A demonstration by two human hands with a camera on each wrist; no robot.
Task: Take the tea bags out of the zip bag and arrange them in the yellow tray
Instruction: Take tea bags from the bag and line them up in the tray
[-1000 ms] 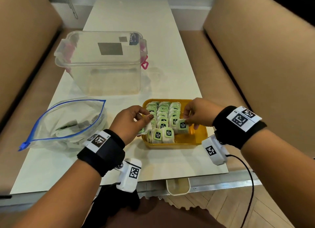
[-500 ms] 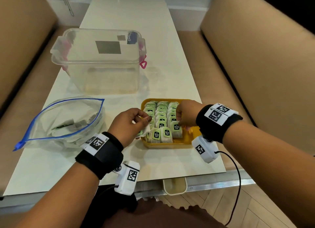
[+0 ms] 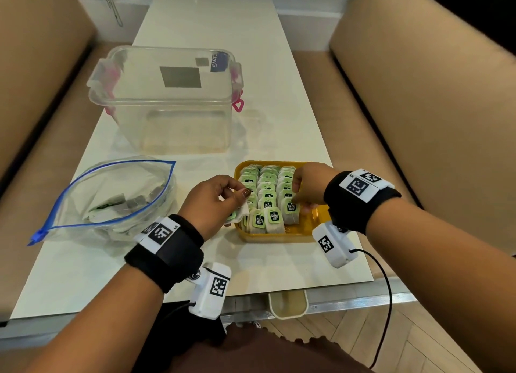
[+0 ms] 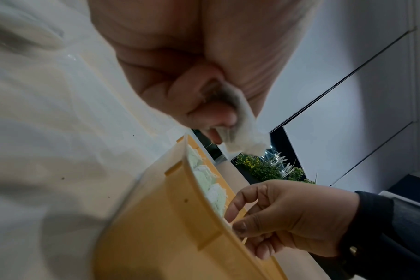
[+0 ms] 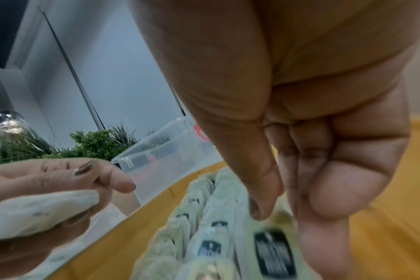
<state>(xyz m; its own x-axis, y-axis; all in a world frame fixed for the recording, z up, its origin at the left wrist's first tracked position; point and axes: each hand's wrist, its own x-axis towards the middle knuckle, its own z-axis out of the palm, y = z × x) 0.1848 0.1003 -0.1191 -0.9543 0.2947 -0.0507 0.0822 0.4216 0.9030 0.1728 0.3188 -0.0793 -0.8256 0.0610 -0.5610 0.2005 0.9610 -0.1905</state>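
left hand (image 3: 215, 198): pinches a spare tea bag (image 3: 240, 213), just left of the yellow tray (image 3: 279, 234).
right hand (image 3: 308, 187): nearer, fingertips nipping the right row's front bag (image 3: 290, 209).

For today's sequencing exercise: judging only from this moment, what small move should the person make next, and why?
Probably let the right hand seat the tea bag it pinches at the near end of the right row, then withdraw. The yellow tray has bare floor there, and the left hand already holds the next tea bag beside the tray.

Tray's (image 3: 279, 234) right side free; clear tub (image 3: 173, 115) blocks behind.
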